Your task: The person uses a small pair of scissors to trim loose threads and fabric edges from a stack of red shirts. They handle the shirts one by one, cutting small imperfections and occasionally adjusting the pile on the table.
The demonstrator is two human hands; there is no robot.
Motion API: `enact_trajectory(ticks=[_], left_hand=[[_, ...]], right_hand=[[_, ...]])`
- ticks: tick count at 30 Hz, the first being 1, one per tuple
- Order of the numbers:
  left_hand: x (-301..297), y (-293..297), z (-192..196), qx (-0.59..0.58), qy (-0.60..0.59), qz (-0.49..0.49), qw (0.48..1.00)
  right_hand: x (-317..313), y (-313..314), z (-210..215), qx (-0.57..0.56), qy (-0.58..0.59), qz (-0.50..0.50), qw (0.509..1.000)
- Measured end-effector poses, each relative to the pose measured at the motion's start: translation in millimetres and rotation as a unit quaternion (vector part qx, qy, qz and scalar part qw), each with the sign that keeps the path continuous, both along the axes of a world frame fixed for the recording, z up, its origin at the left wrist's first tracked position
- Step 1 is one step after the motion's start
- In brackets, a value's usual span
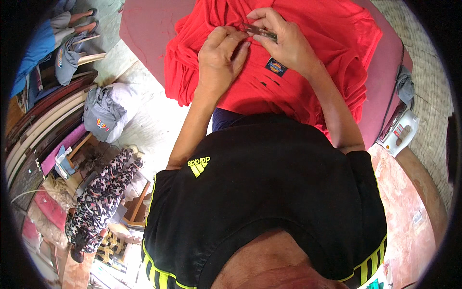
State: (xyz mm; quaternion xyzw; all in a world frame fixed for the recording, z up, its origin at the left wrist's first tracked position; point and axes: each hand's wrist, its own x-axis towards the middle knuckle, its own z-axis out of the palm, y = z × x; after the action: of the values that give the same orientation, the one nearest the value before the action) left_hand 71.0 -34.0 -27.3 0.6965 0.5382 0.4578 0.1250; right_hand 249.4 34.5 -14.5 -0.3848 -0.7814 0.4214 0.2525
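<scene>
Lying about are one crumpled red cotton garment (308, 43), two folded grey shirts (102, 114), one white clothes iron (400, 131) and one small metal blade (260, 32).

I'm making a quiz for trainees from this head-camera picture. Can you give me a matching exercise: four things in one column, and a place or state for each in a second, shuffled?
Things:
1. red garment
2. small dark blade
3. white clothes iron
4. dark blue patch

Places or states:
A. at the table's right edge
B. pinched in the right hand
C. sewn on the red cloth, below the hands
D. spread over the padded table, pressed by the left hand

Pairs: 1-D, 2-B, 3-A, 4-C
</scene>
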Motion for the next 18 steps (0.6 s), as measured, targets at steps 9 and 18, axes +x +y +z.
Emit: enact_trajectory(ticks=[9, 18], left_hand=[[2, -1, -12, 0.036, 0.055, 0.033, 0.997], [-76, -54, 68, -0.366, -0.018, -0.06, 0.928]], right_hand=[[-5, 1, 13, -0.044, 0.063, -0.025, 0.997], [3, 0, -13, 0.032, 0.113, 0.025, 0.993]])
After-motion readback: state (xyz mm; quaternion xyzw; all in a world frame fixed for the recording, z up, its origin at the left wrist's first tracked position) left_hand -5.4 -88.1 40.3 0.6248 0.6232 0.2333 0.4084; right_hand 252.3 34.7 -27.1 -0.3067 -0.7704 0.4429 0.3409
